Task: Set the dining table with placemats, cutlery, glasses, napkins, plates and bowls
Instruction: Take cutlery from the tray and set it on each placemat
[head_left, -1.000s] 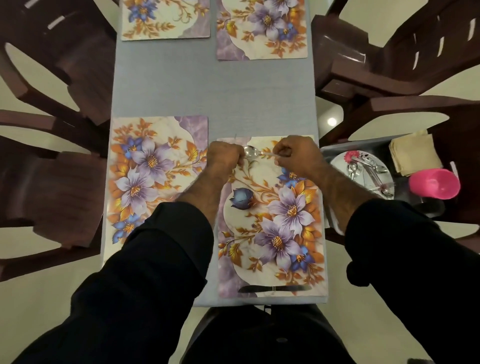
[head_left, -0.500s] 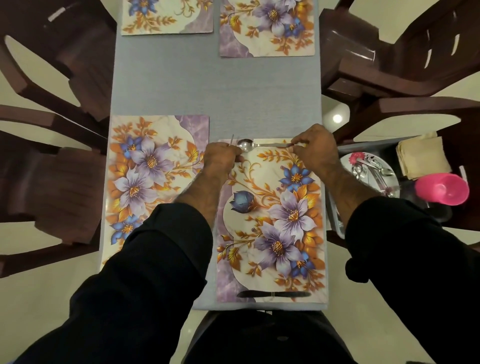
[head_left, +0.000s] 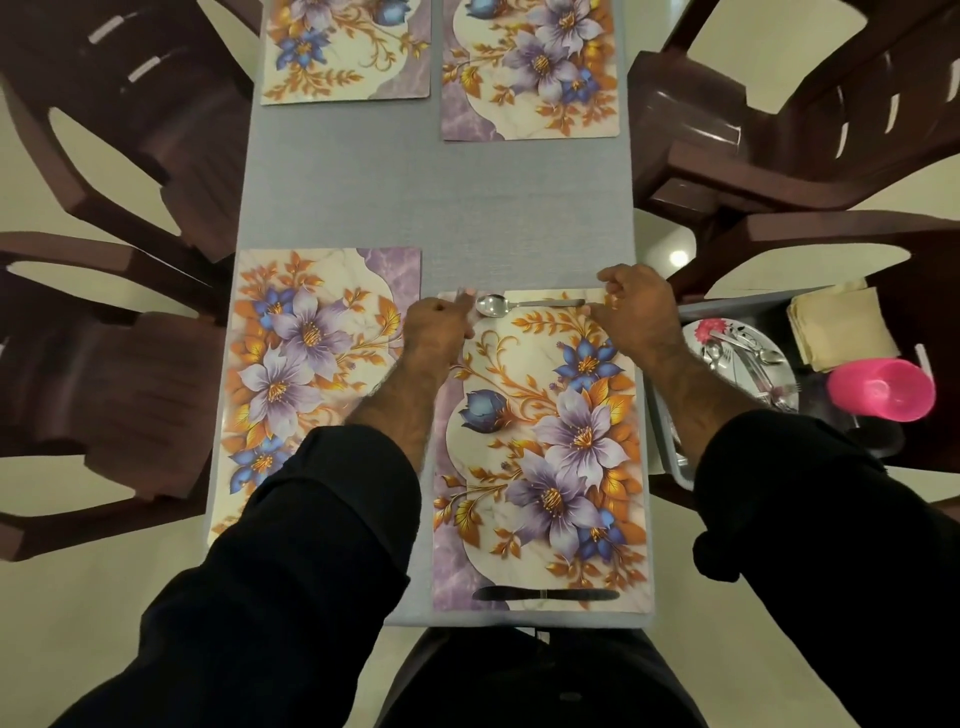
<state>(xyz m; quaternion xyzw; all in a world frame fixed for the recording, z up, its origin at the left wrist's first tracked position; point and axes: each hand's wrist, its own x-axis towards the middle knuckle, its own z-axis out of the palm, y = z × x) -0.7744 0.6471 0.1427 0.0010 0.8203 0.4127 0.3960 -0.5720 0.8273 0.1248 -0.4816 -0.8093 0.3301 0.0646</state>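
Note:
A steel spoon (head_left: 519, 304) lies crosswise on the far edge of the near right floral placemat (head_left: 540, 447), bowl to the left. My left hand (head_left: 436, 330) is a fist beside the spoon's bowl, with a thin metal utensil, seemingly a fork (head_left: 465, 297), poking out of it. My right hand (head_left: 636, 312) hovers by the handle's tip with loosely curled fingers and holds nothing. A dark knife (head_left: 540, 594) lies along the placemat's near edge.
Three more floral placemats (head_left: 311, 374) (head_left: 345, 49) (head_left: 530, 67) lie on the grey table (head_left: 441, 208). To the right, a tray (head_left: 670, 441) holds a plate of cutlery (head_left: 743, 358), napkins (head_left: 836, 325) and a pink cup (head_left: 880, 389). Brown chairs (head_left: 104, 364) surround the table.
The spoon went from between both hands down onto the placemat's far edge. My right hand has let go and drawn right; the left hand has shifted slightly left.

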